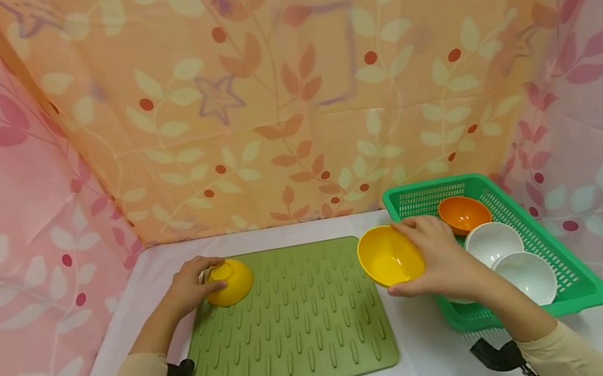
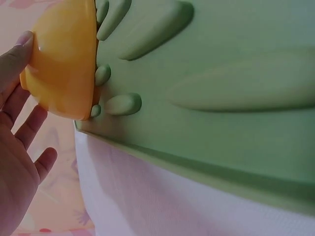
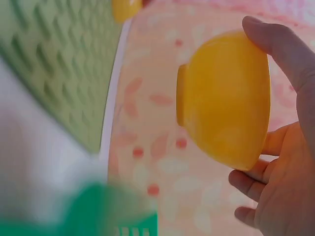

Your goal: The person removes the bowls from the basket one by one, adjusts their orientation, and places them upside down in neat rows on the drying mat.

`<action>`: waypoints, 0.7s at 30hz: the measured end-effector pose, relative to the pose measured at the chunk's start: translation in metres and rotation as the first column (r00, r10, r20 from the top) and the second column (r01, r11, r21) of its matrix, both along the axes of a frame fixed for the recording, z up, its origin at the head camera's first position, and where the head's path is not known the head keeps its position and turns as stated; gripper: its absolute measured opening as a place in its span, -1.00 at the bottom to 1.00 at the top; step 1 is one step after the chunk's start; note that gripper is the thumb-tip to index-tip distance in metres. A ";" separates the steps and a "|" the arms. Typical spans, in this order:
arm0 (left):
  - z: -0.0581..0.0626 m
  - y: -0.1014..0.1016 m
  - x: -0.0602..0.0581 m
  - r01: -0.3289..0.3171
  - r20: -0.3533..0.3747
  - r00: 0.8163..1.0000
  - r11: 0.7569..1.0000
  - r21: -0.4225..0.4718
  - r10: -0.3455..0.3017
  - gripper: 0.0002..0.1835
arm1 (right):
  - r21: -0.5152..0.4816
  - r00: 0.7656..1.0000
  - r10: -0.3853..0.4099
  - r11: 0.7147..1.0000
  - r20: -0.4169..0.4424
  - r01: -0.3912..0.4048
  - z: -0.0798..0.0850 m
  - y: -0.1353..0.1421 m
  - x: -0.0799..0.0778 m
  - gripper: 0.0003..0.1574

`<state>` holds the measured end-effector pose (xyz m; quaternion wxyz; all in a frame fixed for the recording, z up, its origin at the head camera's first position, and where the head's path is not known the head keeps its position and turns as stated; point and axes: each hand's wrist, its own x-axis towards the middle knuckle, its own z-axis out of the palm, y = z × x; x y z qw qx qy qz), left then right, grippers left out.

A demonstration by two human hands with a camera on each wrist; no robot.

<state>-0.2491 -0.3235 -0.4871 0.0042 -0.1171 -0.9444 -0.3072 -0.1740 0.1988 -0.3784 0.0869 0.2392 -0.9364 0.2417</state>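
In the head view, an upside-down yellow bowl [image 1: 232, 283] rests rim-down on the far left corner of a green ridged mat [image 1: 295, 329]. My left hand [image 1: 191, 288] holds this bowl near its foot; the left wrist view shows the thumb and fingers about the bowl [image 2: 64, 61]. A second yellow bowl [image 1: 389, 256] is in the air by the mat's far right corner. My right hand [image 1: 438, 251] grips it by the rim, thumb and fingers on opposite sides. It is tilted, its inside facing the head camera, and its foot shows in the right wrist view [image 3: 221, 101].
A green basket [image 1: 579, 294] stands at the right on the white-covered table [image 1: 427, 366]. In it lie an orange bowl [image 1: 464, 214] and white bowls [image 1: 526, 278], partly hidden by my right arm. Patterned cloth [image 1: 272, 86] walls off the back and both sides.
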 end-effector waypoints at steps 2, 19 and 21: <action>0.000 0.000 0.001 0.002 -0.004 1.000 1.000 0.000 -0.002 -0.40 | -0.017 0.999 0.033 0.999 -0.011 -0.033 -0.006 -0.011 0.007 0.42; 0.001 0.007 0.005 -0.046 -0.028 0.999 0.999 -0.017 0.046 -0.42 | -0.105 0.989 0.093 0.991 0.113 -0.082 -0.066 -0.083 0.032 0.45; 0.001 0.008 0.007 -0.069 -0.027 0.997 0.997 -0.016 0.069 -0.42 | -0.118 0.987 0.092 0.990 0.129 -0.077 -0.073 -0.085 0.031 0.45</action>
